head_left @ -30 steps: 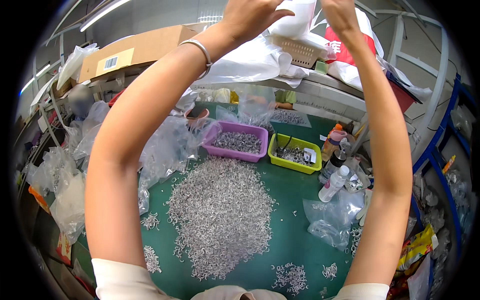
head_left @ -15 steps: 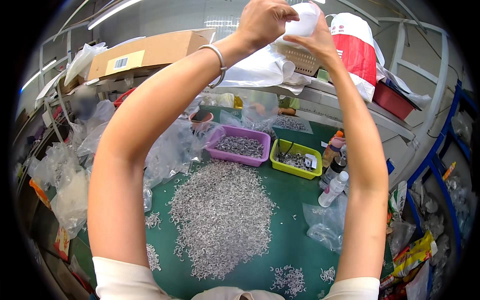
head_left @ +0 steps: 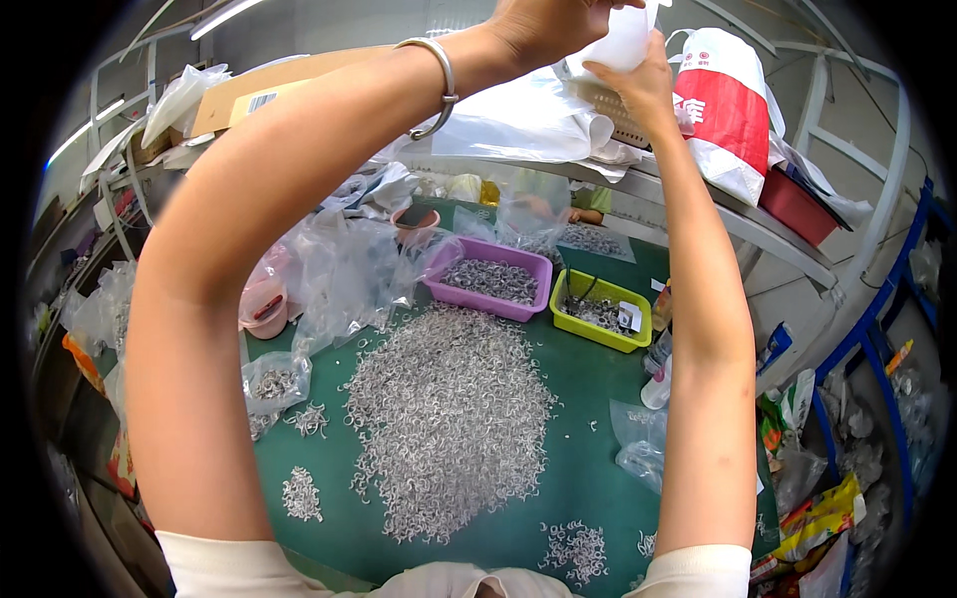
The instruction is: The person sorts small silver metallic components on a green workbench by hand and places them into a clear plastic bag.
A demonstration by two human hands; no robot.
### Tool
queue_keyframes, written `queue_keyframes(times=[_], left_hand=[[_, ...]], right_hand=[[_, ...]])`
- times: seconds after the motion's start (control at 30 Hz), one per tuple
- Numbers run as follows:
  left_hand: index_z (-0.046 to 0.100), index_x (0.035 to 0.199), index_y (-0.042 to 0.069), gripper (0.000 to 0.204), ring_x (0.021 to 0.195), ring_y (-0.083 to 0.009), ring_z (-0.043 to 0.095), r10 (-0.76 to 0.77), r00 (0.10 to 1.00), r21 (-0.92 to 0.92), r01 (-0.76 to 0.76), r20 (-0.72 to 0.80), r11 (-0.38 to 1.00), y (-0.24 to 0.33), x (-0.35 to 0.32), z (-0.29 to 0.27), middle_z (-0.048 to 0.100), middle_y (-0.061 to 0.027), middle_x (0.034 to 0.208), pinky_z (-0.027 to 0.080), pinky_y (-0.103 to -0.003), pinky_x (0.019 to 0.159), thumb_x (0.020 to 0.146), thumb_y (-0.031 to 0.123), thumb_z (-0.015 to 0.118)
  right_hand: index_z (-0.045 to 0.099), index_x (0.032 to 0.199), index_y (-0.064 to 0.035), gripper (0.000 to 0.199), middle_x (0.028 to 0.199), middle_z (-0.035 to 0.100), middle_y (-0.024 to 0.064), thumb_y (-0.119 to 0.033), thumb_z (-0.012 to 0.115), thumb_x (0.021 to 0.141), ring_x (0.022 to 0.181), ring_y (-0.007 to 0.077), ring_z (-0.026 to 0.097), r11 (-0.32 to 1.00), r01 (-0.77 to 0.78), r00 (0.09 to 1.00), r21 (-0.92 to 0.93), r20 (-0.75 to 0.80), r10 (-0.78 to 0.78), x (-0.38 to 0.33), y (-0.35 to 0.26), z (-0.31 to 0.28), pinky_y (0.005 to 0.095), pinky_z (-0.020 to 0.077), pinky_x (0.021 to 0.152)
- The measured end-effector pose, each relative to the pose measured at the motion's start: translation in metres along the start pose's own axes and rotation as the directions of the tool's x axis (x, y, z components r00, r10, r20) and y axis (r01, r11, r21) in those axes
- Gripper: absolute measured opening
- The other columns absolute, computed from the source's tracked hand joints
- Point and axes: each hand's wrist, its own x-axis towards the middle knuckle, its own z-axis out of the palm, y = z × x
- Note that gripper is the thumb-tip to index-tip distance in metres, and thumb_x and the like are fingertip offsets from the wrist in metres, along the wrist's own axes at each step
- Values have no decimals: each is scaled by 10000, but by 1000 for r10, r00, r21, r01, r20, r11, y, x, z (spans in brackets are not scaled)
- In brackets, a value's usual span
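Observation:
Both my arms reach up and forward over the green table. My right hand (head_left: pixel 646 88) grips a smooth white, slightly see-through object (head_left: pixel 623 45), thumb on its near side; its kind is not clear. Beside it, my left hand (head_left: pixel 558 28) is closed with curled fingers at the upper edge, partly cut off, and what it pinches is hidden. A metal bangle (head_left: pixel 449 95) circles my left wrist. Below my arms spreads a large heap of small silvery curved pieces (head_left: pixel 449 429). Behind the heap, a purple tray (head_left: pixel 488 305) and a yellow-green tray (head_left: pixel 598 337) hold similar pieces.
Clear plastic bags (head_left: pixel 344 279) crowd the left side. A shelf edge (head_left: pixel 738 224) crosses behind, bearing a cardboard box (head_left: pixel 214 105), white sheets (head_left: pixel 518 130) and a red-and-white bag (head_left: pixel 723 120). Bottles (head_left: pixel 658 384) stand behind my right forearm. Another person's hand (head_left: pixel 583 214) shows beyond the shelf.
Both hands have moved slightly right, my left one higher and partly out of the picture. My left forearm has swung left and lies flatter. The view has shifted a little.

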Motion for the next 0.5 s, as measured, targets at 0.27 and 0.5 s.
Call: queue_keyframes(times=[0.27,0.5], left_hand=[[668,694,42,53,677,-251,603,34,995,15,-33,-99,999,-4,33,-12,622,-94,664,419,-333,715,688,-7,649],[701,759,-27,95,678,-300,651,-13,968,-56,-1,-252,998,-4,80,-13,655,-195,745,498,-335,649,708,-50,623]], right_hand=[[428,1238,-9,829,1169,522,157,-235,871,575,1061,314,518,956,204,972,-209,-72,-223,3,-4,4,413,437,914],[175,1380,6,1058,1257,466,239,-197,860,600,1135,341,501,992,121,991,26,-61,-119,-8,-7,5,390,419,965]])
